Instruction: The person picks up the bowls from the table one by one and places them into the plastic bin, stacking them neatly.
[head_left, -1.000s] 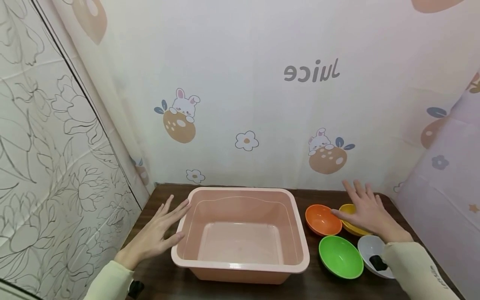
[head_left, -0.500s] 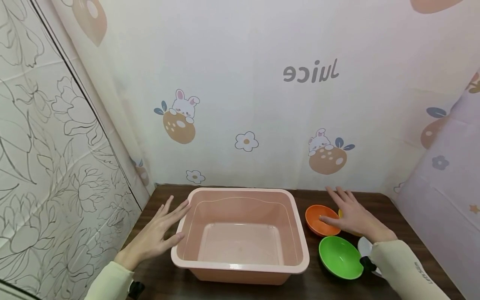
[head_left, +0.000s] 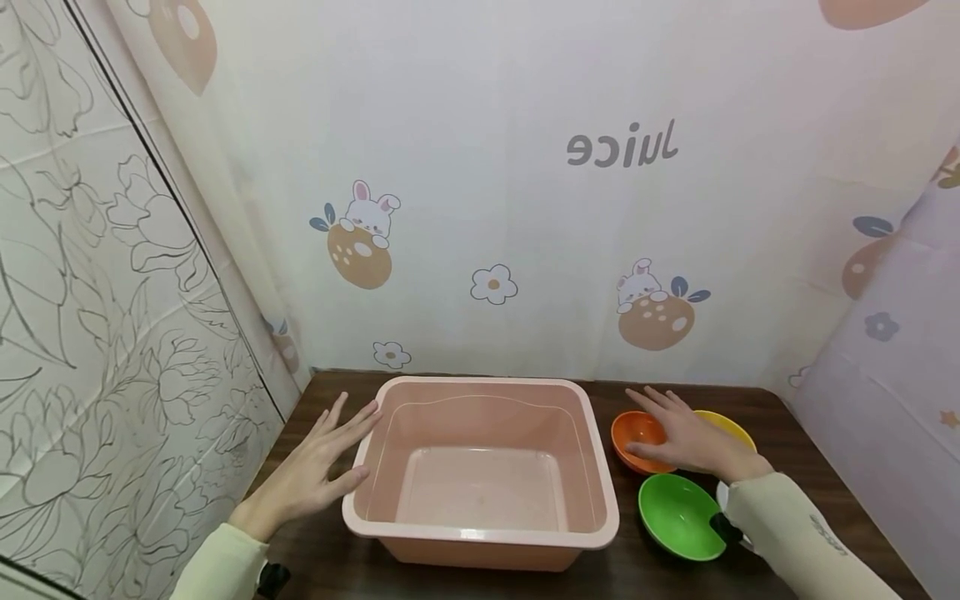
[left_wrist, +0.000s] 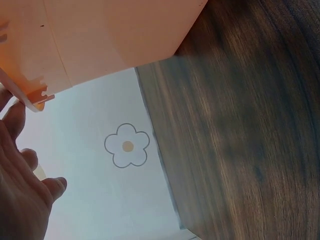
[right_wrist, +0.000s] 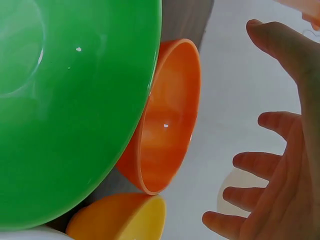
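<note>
A pink plastic basin point(head_left: 480, 492) stands upright in the middle of the dark wooden table. At its left rim my left hand point(head_left: 311, 475) has its fingers spread, and in the left wrist view the fingertips touch the rim's edge. My right hand point(head_left: 690, 437) hovers over the bowls with fingers spread and holds nothing. Below it lie an orange bowl point(head_left: 630, 429), partly covered by the hand, and a yellow bowl point(head_left: 727, 423) behind it. Nearer me are a green bowl point(head_left: 678, 517) and a white bowl point(head_left: 722, 495), mostly hidden by the right sleeve.
A patterned curtain point(head_left: 487, 183) hangs directly behind the table's back edge. Floral sheeting point(head_left: 127, 333) borders the left side, and another printed cloth point(head_left: 900, 400) borders the right. Bare wooden tabletop point(head_left: 810, 467) shows right of the bowls.
My right hand has moved leftward, from above the yellow bowl to above the orange one, uncovering more of the yellow bowl. The left hand, basin and bowls have stayed in place.
</note>
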